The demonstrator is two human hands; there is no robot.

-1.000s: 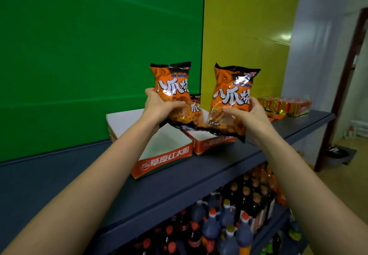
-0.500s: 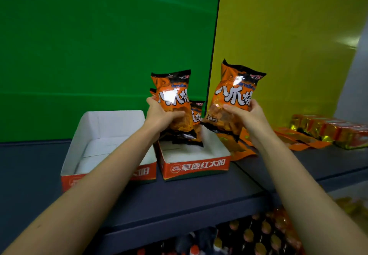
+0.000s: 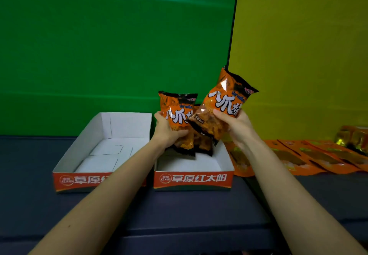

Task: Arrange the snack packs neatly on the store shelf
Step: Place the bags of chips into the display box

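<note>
Two trays sit side by side on the shelf (image 3: pixel 199 211), their red fronts close to its front edge: the left tray (image 3: pixel 103 151) has its whole floor free, the right tray (image 3: pixel 191 177) has open floor along its front half. I count three orange packs. My left hand (image 3: pixel 169 131) has its grip closed on one pack (image 3: pixel 177 115), upright, long axis vertical, low over the right tray's back; a second pack (image 3: pixel 201 143) stands just behind it. My right hand (image 3: pixel 237 125) grips the third pack (image 3: pixel 223 103), tilted, top leaning right. Flat orange pouches (image 3: pixel 298 159) lie on the shelf to the right.
</note>
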